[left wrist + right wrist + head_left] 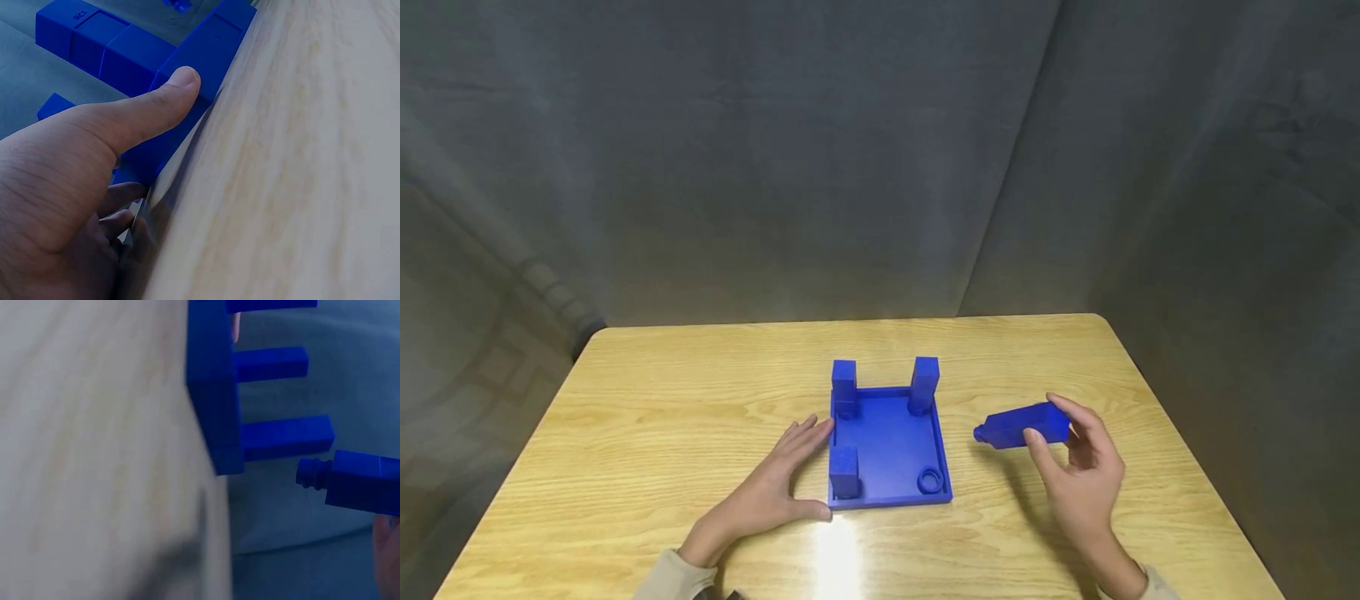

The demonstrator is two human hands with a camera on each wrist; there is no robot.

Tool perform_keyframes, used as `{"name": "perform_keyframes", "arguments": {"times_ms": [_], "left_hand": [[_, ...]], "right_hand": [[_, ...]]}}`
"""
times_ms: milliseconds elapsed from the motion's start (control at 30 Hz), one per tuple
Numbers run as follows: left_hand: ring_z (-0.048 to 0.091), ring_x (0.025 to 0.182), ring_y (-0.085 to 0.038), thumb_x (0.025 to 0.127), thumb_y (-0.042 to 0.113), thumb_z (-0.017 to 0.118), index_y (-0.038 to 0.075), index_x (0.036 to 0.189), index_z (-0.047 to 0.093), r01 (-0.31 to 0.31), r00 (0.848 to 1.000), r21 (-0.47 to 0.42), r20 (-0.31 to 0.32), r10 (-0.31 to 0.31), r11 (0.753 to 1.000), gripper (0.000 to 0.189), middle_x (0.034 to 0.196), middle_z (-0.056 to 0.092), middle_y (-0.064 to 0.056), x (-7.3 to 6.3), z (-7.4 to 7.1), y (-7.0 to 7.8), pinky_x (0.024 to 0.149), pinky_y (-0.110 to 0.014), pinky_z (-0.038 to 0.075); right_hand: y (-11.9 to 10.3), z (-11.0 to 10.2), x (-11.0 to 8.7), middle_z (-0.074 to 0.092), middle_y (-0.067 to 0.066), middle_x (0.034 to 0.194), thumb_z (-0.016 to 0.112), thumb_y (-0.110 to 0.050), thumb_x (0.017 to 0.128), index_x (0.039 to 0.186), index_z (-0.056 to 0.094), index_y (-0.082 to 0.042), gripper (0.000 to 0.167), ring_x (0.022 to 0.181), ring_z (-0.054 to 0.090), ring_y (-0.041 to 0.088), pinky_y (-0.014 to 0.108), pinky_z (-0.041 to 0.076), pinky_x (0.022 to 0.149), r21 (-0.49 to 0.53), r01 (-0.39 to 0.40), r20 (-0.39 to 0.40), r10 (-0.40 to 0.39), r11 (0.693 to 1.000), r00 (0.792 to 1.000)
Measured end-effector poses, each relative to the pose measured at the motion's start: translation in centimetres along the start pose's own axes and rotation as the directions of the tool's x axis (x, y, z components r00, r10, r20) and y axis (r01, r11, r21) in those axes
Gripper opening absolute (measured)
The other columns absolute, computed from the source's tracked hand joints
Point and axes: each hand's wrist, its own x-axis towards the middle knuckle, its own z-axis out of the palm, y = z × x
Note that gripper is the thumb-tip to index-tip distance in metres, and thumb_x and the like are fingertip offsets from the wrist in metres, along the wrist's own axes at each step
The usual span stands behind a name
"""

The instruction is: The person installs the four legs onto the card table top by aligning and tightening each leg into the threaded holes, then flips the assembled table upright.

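A square blue tabletop-like panel (891,446) with a raised rim lies on the wooden table. Blue square legs stand at three of its corners: back left (845,383), back right (925,379) and front left (844,471). At the front right corner is a round blue socket ring (930,480). My left hand (767,492) rests along the panel's left side, fingers extended, its thumb (178,84) touching the front side. To the right of the panel, my right hand (1088,479) pinches another blue leg (1026,426) in the air, its threaded end (309,473) pointing left toward the panel.
The light wooden table (700,375) extends around the panel on every side. Dark grey curtains (775,167) hang behind the table and along both its sides.
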Motion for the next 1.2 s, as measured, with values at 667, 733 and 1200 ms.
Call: {"name": "perform_keyframes", "arguments": {"times_ms": [667, 733, 1200], "left_hand": [[0.022, 0.165, -0.051, 0.076, 0.044, 0.100, 0.008, 0.173, 0.036, 0.009, 1.000, -0.009, -0.002, -0.009, 1.000, 0.122, 0.178, 0.036, -0.019, -0.1, -0.1, -0.1, 0.129, -0.075, 0.014], [0.023, 0.166, -0.051, 0.076, 0.044, 0.100, 0.008, 0.173, 0.036, 0.008, 1.000, -0.005, -0.003, -0.008, 1.000, 0.122, 0.178, 0.036, -0.018, -0.1, -0.1, -0.1, 0.128, -0.075, 0.014], [0.022, 0.165, -0.053, 0.076, 0.042, 0.100, 0.009, 0.174, 0.035, 0.007, 1.000, -0.006, 0.000, -0.007, 1.000, 0.122, 0.178, 0.035, -0.020, -0.1, 0.0, -0.2, 0.128, -0.077, 0.016]], "right_hand": [[-0.7, 4.0, -0.4, 0.075, 0.012, 0.122, 0.084, 0.016, 0.085, 0.126, 0.066, 0.024, 0.045, 0.111, 0.071, 0.014, 0.019, 0.060, 0.100, -0.015, 0.091, 0.288, -0.083, 0.996, 0.954], [-0.6, 4.3, -0.7, 0.075, 0.013, 0.121, 0.085, 0.016, 0.084, 0.127, 0.068, 0.021, 0.046, 0.111, 0.071, 0.014, 0.020, 0.060, 0.101, -0.037, 0.085, 0.311, -0.069, 0.996, 0.948], [0.1, 4.9, -2.2, 0.078, 0.012, 0.116, 0.092, 0.006, 0.079, 0.129, 0.076, 0.002, 0.052, 0.102, 0.071, 0.012, 0.017, 0.058, 0.093, -0.188, 0.110, 0.409, -0.024, 0.976, 0.912]]}}
